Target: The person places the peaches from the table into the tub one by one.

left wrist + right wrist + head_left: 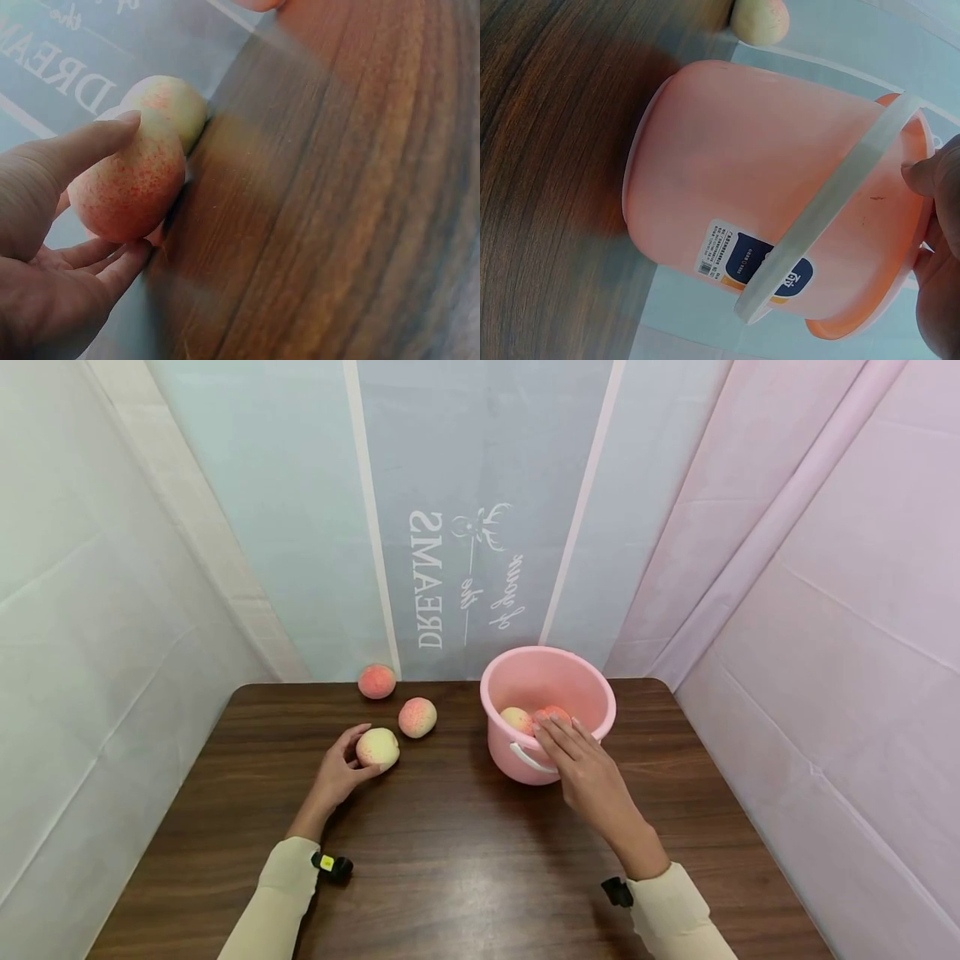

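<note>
My left hand [337, 772] holds a pale yellow peach with a red blush [378, 749] near the left of the table, thumb on one side and fingers on the other. Just beyond it lies a second peach [417, 717], and a redder peach [377, 681] sits near the back edge. The pink bucket [517, 764] stands upright at the back right. At its near rim is my right hand [592, 781], with the thumb outside and the fingers reaching over the inside. A pale peach [517, 720] and a red peach [556, 713] show within, the red one partly behind the fingers.
The dark wooden table [450, 860] ends at a printed cloth backdrop [480, 460]. White cloth walls [847, 693] rise on both sides. A white handle [832, 206] hangs down the bucket's side, across a printed label [724, 247].
</note>
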